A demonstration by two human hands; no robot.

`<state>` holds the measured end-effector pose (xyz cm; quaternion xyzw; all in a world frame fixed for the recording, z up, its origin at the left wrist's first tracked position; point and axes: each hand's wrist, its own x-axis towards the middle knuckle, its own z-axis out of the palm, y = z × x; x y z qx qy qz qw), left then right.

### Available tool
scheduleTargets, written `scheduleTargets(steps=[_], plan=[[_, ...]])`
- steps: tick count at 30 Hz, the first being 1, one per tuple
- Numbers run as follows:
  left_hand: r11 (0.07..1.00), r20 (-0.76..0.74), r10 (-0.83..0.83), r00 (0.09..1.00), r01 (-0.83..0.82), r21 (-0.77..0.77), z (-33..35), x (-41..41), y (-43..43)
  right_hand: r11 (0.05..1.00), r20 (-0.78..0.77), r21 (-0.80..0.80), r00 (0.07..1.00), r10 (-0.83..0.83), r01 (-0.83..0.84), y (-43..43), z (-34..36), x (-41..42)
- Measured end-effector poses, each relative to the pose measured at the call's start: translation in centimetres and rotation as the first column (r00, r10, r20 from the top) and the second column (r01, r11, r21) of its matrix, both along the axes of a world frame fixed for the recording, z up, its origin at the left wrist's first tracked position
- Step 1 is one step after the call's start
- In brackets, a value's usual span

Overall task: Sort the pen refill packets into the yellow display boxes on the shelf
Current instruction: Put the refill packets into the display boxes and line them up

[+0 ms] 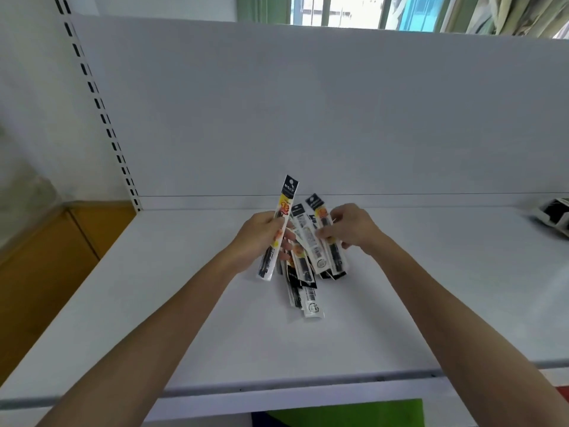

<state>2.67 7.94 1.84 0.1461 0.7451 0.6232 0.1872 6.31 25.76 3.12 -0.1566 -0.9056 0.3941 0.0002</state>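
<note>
Bare forearms reach over the white metal shelf. Left hand grips one long narrow refill packet, yellow-orange label upright, print unreadable. Right hand pinches several fanned black-and-white barcoded packets; more lie beneath. A black-and-white box sits far right; open shelf elsewhere.

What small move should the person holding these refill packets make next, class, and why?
Probably draw the left hand away with its single packet. That packet already stands apart from the fan of packets gripped by the right hand, and no yellow box is visible yet.
</note>
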Motion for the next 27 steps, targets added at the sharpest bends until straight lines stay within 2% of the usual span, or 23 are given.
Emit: scheduleTargets(steps=[2,4,5,7,9,11,14,15,17,19,22,24,26,27], plan=[[0.998,-0.02,0.055,0.998,-0.054,0.045,-0.1,0.1,-0.2,0.996,-0.14,-0.085,0.99,-0.026,0.014,-0.2,0.8,0.1],[0.992,-0.017,0.096,0.995,-0.094,0.08,0.1,0.3,0.0,0.987,-0.208,-0.138,0.977,0.048,-0.078,-1.3,1.5,0.3],[0.99,0.004,0.101,0.995,-0.101,0.097,0.3,0.6,0.2,0.985,-0.222,-0.102,0.969,0.112,-0.138,-2.3,1.7,0.3],[0.984,0.068,0.1,0.993,-0.109,0.139,0.6,1.3,0.7,0.963,-0.197,0.099,0.943,0.268,-0.252,-4.4,1.5,0.2],[0.987,0.032,0.146,0.989,-0.148,0.069,0.6,1.2,0.6,0.916,-0.154,0.247,0.92,0.36,-0.316,-5.7,1.2,0.1],[0.986,0.0,0.164,0.986,-0.164,0.008,0.4,0.8,-0.5,0.934,-0.154,0.21,0.934,0.323,-0.289,-5.4,1.5,0.0],[0.987,0.006,0.163,0.987,-0.163,-0.011,0.2,0.5,-2.0,0.977,-0.251,0.206,0.962,0.107,-0.055,-3.4,0.8,-0.9],[0.986,0.0,0.166,0.986,-0.166,-0.013,0.2,0.5,-2.4,0.969,-0.224,0.248,0.972,0.066,-0.009,-3.0,0.2,-1.1],[0.987,0.027,0.159,0.987,-0.16,0.018,0.4,0.6,-2.7,0.957,-0.07,0.29,0.997,0.037,-0.015,-2.7,-1.5,-1.5],[0.991,0.038,0.121,0.992,-0.123,0.052,0.6,1.0,-2.8,0.972,-0.029,0.233,0.999,0.024,-0.017,-2.6,-2.6,-1.7],[0.994,-0.027,0.093,0.995,-0.091,0.058,0.7,1.4,-3.0,0.975,-0.206,0.2,0.977,-0.052,0.094,-2.5,-2.4,-1.2],[0.986,-0.033,0.109,0.994,-0.104,0.129,0.8,1.6,-2.9,0.982,-0.319,0.111,0.941,-0.112,0.154,-2.7,-1.5,-0.6],[0.975,-0.034,0.13,0.991,-0.122,0.188,1.0,1.7,-2.5,0.971,-0.346,-0.199,0.918,-0.194,0.131,-3.1,-0.2,0.2],[0.971,-0.046,0.136,0.99,-0.124,0.205,1.2,1.8,-2.2,0.912,-0.318,-0.402,0.923,-0.215,0.074,-3.5,0.7,0.8]])
